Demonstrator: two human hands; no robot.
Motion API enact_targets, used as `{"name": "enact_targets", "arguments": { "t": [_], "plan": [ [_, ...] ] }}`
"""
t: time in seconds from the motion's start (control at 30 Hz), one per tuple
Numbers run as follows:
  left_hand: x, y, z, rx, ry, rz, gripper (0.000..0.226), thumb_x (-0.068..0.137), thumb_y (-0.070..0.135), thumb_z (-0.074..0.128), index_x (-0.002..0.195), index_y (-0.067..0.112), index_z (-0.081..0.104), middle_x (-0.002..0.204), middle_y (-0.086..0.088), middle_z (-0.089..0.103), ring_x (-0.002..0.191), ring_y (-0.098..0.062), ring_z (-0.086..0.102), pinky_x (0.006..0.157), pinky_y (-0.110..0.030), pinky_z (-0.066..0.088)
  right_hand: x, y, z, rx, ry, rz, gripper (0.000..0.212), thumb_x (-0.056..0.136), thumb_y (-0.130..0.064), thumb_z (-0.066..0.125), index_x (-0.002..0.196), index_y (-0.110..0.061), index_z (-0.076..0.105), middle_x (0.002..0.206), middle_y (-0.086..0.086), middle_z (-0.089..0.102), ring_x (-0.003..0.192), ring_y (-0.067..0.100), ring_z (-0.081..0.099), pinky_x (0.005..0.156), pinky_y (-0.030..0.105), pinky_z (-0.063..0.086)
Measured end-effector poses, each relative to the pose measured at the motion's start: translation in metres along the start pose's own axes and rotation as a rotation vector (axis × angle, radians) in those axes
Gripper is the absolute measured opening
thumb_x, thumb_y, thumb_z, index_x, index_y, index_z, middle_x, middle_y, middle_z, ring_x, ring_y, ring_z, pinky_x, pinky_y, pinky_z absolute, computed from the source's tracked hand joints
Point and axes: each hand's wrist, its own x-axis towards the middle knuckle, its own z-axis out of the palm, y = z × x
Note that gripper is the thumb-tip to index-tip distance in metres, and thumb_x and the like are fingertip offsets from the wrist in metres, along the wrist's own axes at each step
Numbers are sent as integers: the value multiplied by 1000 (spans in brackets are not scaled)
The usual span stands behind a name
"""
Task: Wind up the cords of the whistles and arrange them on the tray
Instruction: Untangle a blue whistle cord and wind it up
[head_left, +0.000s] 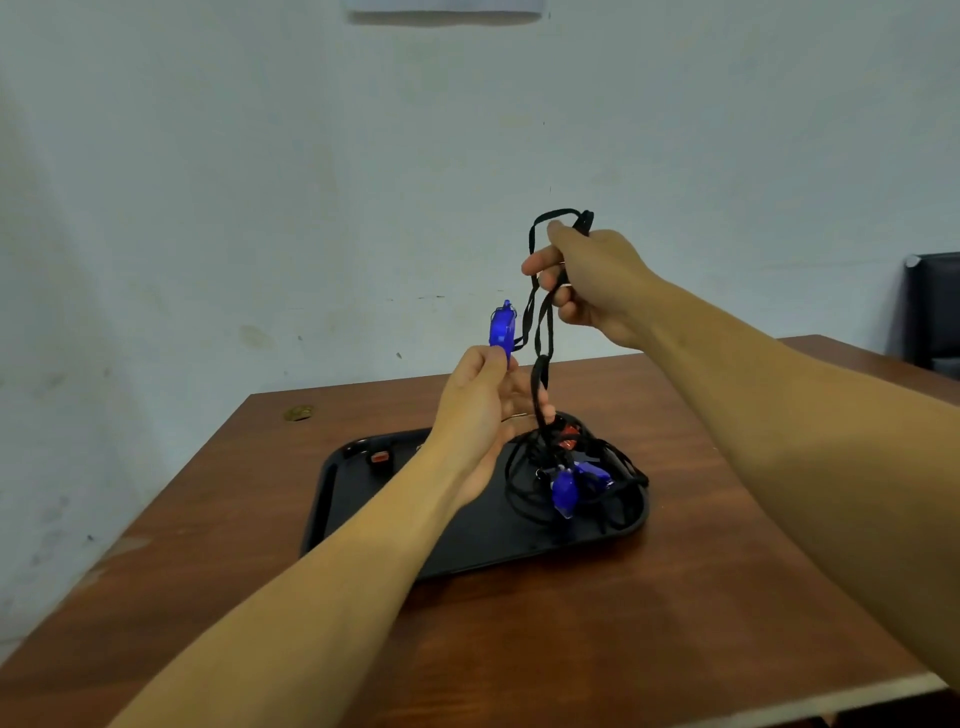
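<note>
At frame centre, a translucent blue plastic whistle (502, 328) trails a black flat woven cord (540, 317). Lower right of centre, a glossy black plastic tray (332, 499) carries two more blue whistles (569, 488), a red whistle (569, 437) and a tangle of black cords (618, 499). The reddish-brown wood-grain tabletop (675, 597) meets a pale blue-grey, stained wall (208, 208).

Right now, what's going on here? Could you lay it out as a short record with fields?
left hand: pinches a blue whistle, raised above the tray
right hand: grips its black cord, held higher
cord state: loose, not yet wound, trailing down into the pile
tray: black, on a brown table
pile on tray: tangled cords with blue whistles and a red one
tray's far left: a small red piece, unclear
</note>
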Motion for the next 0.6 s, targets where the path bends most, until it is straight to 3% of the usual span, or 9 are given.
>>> {"name": "enact_targets", "arguments": {
  "t": [0.1, 0.17, 0.37, 0.6],
  "plan": [
    [1, 6, 3, -73, 53, 11, 18, 107, 20, 36, 92, 12, 43, 58, -2, 45, 49, -17, 34, 50, -32, 40, 0, 6, -4, -54, 17, -12, 46, 106, -34, 39, 83, -10, 71, 61, -3, 56, 45, 8, 44, 43, 19, 42],
    [2, 13, 4, -137, 64, 26, 20, 107, 20, 36, 90, 12, 43, 56, 1, 37, 48, -14, 24, 44, -26, 25, 1, 14, -10, -82, 56, -11, 46, 106, -34, 38, 84, -9, 70, 63, -1, 57, 48, 9, 45, 44, 19, 43],
    [2, 30, 5, -207, 32, 50, 24, 108, 23, 38, 89, 11, 47, 58, 2, 35, 48, -11, 22, 42, -24, 18, 1, 46, -30, -91, 146, 90, 47, 107, -33, 38, 83, -7, 69, 68, 2, 56, 52, 10, 46, 44, 19, 44],
    [1, 24, 8, -79, 59, 28, 19, 105, 17, 40, 91, 10, 50, 60, 0, 43, 49, -11, 24, 44, -24, 21, -5, 38, -26, -101, 69, 36, 47, 107, -35, 39, 89, -8, 72, 67, 0, 57, 51, 10, 45, 45, 20, 41]
  ]
}}
